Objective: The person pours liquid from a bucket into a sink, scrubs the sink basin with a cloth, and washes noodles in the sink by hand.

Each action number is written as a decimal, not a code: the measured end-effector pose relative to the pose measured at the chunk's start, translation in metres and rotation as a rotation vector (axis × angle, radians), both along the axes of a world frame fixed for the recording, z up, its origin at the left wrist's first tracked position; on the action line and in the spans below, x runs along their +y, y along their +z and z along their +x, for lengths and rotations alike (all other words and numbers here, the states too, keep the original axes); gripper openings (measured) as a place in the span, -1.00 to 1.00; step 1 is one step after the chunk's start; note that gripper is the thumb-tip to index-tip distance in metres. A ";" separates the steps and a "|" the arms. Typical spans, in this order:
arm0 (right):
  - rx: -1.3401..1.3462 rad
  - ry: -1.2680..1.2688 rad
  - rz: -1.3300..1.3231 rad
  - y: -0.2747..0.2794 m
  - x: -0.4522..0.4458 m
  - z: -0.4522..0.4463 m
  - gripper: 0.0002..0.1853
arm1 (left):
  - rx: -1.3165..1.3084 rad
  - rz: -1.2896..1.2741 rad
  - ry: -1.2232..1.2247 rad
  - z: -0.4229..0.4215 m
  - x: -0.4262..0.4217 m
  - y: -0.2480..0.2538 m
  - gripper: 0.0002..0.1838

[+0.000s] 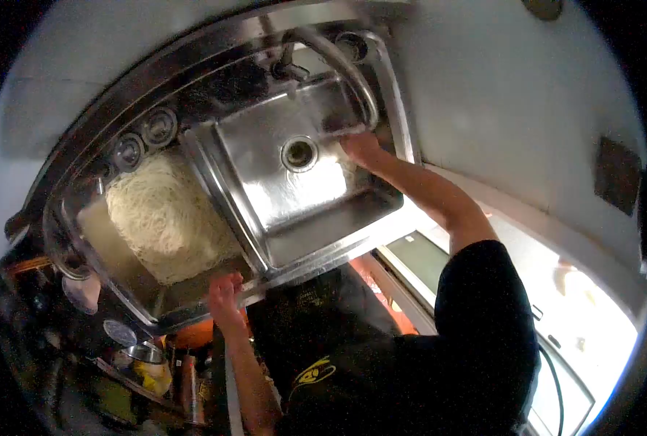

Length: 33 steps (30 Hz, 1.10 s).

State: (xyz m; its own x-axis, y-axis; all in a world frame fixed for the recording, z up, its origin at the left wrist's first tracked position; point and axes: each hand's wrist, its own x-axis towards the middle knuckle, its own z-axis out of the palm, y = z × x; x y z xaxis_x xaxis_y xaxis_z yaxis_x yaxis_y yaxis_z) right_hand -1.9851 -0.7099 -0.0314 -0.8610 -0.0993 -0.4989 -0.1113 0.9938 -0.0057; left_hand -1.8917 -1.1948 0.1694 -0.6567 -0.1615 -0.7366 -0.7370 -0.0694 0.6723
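A large pale heap of what look like noodles fills much of the left basin of a steel sink. My left hand is at the front rim beside that basin, apart from the heap, its fingers loosely bent with nothing visible in them. Under the curved faucet, my right hand reaches into the right basin, fingers closed. A blurred, see-through edge shows by its fingertips; I cannot make out what it is.
The right basin has a round drain. A raised divider separates the basins. Round metal strainers sit on the back ledge. A lower shelf at the left front holds a metal bowl and a yellow item.
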 end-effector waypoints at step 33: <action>0.312 -0.076 0.308 -0.005 -0.022 -0.023 -0.54 | -0.084 0.021 0.036 0.022 -0.031 -0.021 -0.75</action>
State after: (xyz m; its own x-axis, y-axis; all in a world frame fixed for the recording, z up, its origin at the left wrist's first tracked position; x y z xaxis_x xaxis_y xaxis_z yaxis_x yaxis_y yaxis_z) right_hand -2.0077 -0.7316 -0.0359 -0.9740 0.0828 -0.2108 0.0127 0.9492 0.3144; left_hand -1.8702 -1.2255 0.1486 -0.5868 -0.1678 -0.7921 -0.7872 -0.1105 0.6066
